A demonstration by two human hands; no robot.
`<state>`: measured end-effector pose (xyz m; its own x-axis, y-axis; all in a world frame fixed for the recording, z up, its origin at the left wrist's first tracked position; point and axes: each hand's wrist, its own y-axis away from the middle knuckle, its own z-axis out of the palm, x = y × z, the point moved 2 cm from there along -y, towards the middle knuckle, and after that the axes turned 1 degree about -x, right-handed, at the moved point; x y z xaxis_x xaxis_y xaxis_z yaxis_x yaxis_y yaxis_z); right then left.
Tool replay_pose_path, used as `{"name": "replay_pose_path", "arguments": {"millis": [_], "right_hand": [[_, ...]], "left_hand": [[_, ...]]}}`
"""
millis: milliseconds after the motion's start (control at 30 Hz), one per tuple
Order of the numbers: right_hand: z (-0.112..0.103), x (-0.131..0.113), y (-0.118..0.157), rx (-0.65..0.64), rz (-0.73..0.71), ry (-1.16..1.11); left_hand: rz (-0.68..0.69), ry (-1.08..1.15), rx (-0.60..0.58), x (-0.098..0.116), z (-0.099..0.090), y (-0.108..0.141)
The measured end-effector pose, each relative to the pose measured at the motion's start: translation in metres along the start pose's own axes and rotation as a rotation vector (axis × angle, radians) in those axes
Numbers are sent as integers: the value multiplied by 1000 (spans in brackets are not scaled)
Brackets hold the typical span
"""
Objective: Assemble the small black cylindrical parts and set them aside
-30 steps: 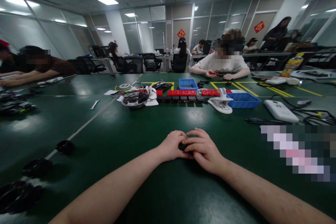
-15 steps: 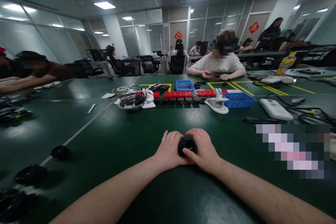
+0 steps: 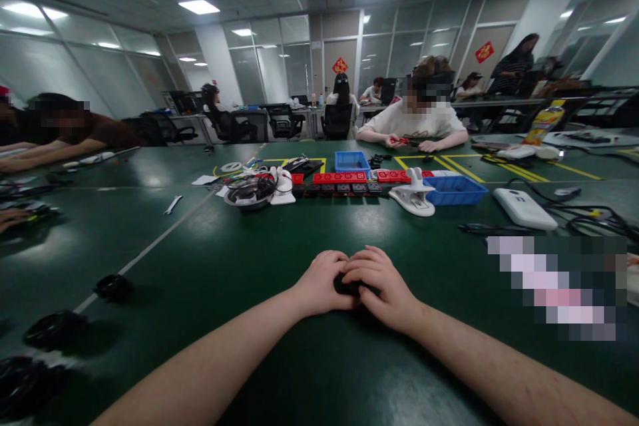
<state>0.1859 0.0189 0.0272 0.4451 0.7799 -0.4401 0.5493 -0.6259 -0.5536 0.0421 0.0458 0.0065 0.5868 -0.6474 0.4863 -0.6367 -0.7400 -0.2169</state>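
Observation:
Both hands meet over a small black ring-shaped object [image 3: 348,285] on the green table, in the middle of the head view. My left hand [image 3: 323,283] curls round its left side. Across its top and right side lie the bent fingers of my right hand [image 3: 383,286], with the thumb at the near edge. Most of the object is covered, so its exact kind cannot be made out. Similar black ring-shaped objects stand at the left, one [image 3: 114,287] by the pale line and another [image 3: 54,329] nearer.
Ahead are red power strips [image 3: 344,178], a metal bowl [image 3: 249,200] of cables, a white clip stand [image 3: 415,198] and blue trays [image 3: 456,191]. A wrench [image 3: 172,205] lies left; a white device [image 3: 524,208] and cables lie right. A co-worker [image 3: 417,116] sits opposite.
My right hand has moved slightly left, its fingers now over the top of the black ring-shaped object, hiding its opening. A co-worker's hand has appeared at the left edge.

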Motion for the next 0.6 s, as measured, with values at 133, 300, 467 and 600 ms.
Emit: {"name": "replay_pose_path", "arguments": {"millis": [133,300,467,600], "right_hand": [[-1,0,1,-1,-9,-50],[-2,-3,4,4,-61,-7],[-5,-6,6,64,-79,147],[0,3,5,98,105,175]], "left_hand": [[66,12,-56,-5,-1,-1],[72,10,-87,-6,-1,-1],[13,69,-7,-5,-2,3],[-66,-11,25,0,3,6]]}}
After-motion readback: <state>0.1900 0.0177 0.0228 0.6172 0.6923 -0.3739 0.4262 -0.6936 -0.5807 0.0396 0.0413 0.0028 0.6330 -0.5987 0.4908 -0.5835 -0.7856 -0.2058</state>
